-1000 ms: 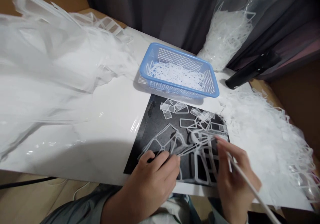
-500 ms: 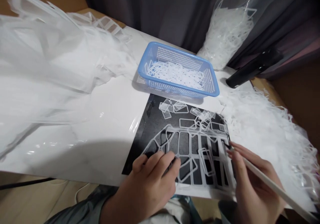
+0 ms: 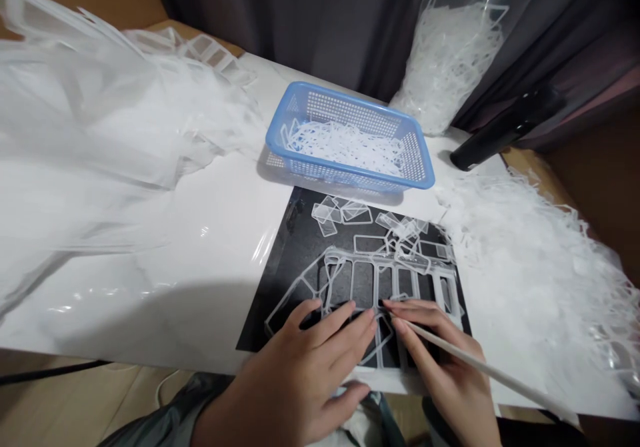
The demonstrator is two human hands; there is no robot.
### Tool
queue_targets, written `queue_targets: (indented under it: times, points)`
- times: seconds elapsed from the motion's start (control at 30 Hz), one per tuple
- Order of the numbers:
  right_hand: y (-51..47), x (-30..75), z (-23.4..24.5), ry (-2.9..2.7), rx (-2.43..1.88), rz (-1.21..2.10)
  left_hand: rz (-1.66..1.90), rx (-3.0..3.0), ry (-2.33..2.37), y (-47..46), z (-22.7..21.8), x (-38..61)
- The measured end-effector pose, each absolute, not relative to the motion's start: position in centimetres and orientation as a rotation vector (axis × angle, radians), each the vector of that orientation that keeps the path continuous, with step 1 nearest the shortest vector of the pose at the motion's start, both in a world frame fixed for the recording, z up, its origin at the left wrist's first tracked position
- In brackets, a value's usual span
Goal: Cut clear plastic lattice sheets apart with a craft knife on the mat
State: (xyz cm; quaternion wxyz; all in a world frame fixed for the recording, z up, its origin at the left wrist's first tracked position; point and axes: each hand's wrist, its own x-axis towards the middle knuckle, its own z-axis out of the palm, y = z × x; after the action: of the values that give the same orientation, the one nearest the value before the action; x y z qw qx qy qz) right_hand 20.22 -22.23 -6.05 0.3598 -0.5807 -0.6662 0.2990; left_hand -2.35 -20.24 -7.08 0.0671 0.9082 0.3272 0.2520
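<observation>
Translucent white plastic forms the lattice (image 3: 380, 277): a thin web of joined rectangular frames, some square to each other and some skewed. It lies flat on a black mat (image 3: 295, 247) at the near edge of the white table (image 3: 200, 260), so the dark surface shows through every opening.

The left hand (image 3: 310, 367) rests on the lattice's near left part with the palm down and the fingers spread and straight, pressing rather than gripping. Just beside it, the right hand (image 3: 440, 360) is closed around a thin white stick (image 3: 490, 370). The stick runs along the index finger, and its tip meets the lattice close to the left fingertips.

Loose little clear rectangles (image 3: 330, 210) lie scattered on the far part of the mat. Beyond them stands a blue mesh basket (image 3: 350, 178) holding white plastic trimmings.

More trimmings are heaped to the right (image 3: 530, 260), and still more fill a clear bag (image 3: 445, 54) at the back. A black object (image 3: 505, 134) lies beside that bag, but what it is cannot be made out.

Both hands cover the lattice's near edge. The thumb's hold on the stick is hidden, and the stick's far end runs out of view at the lower right. On the left, the white sheeting (image 3: 90, 120) is blurred.
</observation>
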Motion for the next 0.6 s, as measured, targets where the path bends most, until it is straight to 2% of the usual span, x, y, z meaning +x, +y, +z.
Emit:
queue_targets:
  times: [0.47, 0.6]
  points:
    - [-22.7, 20.3, -6.5, -2.154, -1.414, 0.434, 0.880, 2.584, 0.968, -20.2, -6.9, -0.7]
    - [-22.2, 20.6, -6.3, -2.064, -1.511, 0.223, 0.863, 2.595, 0.970, -20.2, -6.9, -0.7]
